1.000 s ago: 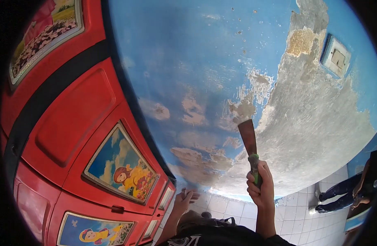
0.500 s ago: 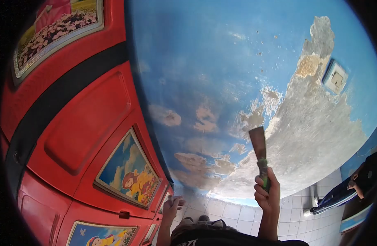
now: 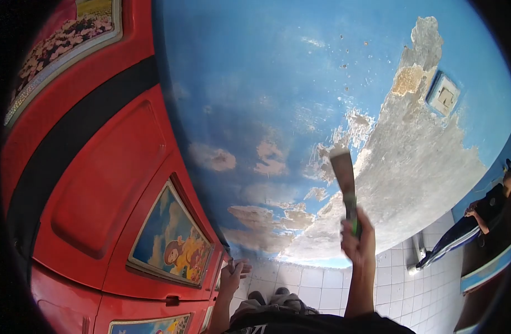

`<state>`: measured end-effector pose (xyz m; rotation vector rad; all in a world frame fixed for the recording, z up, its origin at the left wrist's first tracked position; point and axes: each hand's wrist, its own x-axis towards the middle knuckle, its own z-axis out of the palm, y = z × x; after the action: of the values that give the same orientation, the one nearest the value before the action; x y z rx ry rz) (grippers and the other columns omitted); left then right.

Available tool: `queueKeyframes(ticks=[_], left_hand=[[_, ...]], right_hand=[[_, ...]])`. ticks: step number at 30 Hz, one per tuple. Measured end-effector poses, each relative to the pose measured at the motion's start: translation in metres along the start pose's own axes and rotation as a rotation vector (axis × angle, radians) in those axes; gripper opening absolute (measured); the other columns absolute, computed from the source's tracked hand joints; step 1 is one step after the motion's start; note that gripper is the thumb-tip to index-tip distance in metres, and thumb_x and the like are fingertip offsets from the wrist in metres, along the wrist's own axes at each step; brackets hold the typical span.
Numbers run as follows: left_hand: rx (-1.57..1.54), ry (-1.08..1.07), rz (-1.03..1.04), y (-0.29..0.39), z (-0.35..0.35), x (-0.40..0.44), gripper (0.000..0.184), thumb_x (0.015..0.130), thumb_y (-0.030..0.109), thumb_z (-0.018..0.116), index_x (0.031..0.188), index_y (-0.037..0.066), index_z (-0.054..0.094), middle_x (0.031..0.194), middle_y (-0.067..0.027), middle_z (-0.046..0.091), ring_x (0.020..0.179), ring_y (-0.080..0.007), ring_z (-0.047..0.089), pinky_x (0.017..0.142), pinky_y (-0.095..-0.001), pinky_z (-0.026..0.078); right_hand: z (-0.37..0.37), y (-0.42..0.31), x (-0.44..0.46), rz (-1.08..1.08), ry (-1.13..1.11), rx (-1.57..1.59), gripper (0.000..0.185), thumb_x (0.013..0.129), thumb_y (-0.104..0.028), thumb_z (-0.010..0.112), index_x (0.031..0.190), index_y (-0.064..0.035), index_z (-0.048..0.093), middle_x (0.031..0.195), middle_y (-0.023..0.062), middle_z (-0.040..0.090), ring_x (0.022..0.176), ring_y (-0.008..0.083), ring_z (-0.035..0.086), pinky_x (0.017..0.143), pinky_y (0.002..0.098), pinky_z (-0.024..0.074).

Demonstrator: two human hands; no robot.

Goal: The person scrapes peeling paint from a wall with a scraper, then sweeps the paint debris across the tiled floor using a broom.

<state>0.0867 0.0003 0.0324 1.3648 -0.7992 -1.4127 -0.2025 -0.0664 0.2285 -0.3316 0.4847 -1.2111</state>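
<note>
Blue wall (image 3: 238, 72) was pretty chewed up, with grey plaster (image 3: 411, 161) exposed. A putty knife (image 3: 350, 204) was clamped in the right hand (image 3: 359, 239), its blade (image 3: 344, 172) just shifted up over the ragged patch (image 3: 358, 127), so flaky edges seemed within reach; contact couldn't be told. The left hand (image 3: 232, 275) was held open near the red cabinet (image 3: 110, 183).

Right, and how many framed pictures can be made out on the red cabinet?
3 clearly: one framed picture at upper left, a second picture lower down, and a third picture cut off at the bottom. Pale slivers near the left hand may be more.
</note>
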Motion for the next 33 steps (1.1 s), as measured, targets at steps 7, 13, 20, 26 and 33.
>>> queueKeyframes(ticks=[7,13,20,26,33], left_hand=[[0.066,-0.075,0.095,0.022,0.005,-0.007,0.025,0.089,0.021,0.045,0.102,0.002,0.056,0.085,-0.0090,0.064,0.076,-0.0139,0.061,0.064,-0.0242,0.047],[0.029,0.026,0.091,0.004,-0.014,-0.007,0.023,0.089,0.019,0.046,0.100,0.002,0.057,0.082,-0.0083,0.064,0.071,-0.0130,0.061,0.061,-0.0237,0.047],[0.049,0.062,0.174,0.022,0.001,-0.013,0.021,0.089,0.019,0.046,0.098,0.004,0.058,0.079,-0.0076,0.064,0.072,-0.0131,0.062,0.060,-0.0236,0.048],[0.033,0.010,0.214,0.020,0.018,-0.008,0.022,0.089,0.020,0.046,0.099,0.005,0.058,0.082,-0.0071,0.064,0.076,-0.0133,0.061,0.063,-0.0239,0.047],[0.043,0.015,0.277,0.010,0.052,-0.001,0.024,0.089,0.017,0.046,0.105,0.003,0.057,0.091,-0.0066,0.062,0.083,-0.0119,0.059,0.067,-0.0249,0.048]], right_hand=[[0.027,-0.005,0.014,-0.097,0.022,-0.009,0.028,0.091,-0.035,0.039,0.084,-0.0091,0.045,0.055,-0.0023,0.033,0.031,0.0023,0.019,0.025,0.0151,0.0146],[0.015,-0.006,0.016,-0.062,-0.073,-0.039,0.024,0.090,-0.035,0.042,0.098,-0.0132,0.049,0.057,-0.0009,0.040,0.032,0.0021,0.023,0.026,0.0154,0.0140],[0.026,0.020,0.023,-0.092,0.075,-0.242,0.024,0.090,-0.035,0.042,0.086,-0.0113,0.043,0.060,-0.0017,0.042,0.033,0.0015,0.024,0.027,0.0153,0.0167],[-0.008,0.064,0.001,0.215,-0.016,-0.513,0.019,0.090,-0.020,0.045,0.105,-0.0098,0.045,0.066,0.0031,0.044,0.046,0.0033,0.032,0.035,0.0175,0.0184],[-0.070,0.114,-0.016,0.275,0.197,-0.660,0.013,0.091,-0.022,0.043,0.099,-0.0112,0.044,0.064,0.0046,0.047,0.039,0.0041,0.028,0.034,0.0183,0.0193]])
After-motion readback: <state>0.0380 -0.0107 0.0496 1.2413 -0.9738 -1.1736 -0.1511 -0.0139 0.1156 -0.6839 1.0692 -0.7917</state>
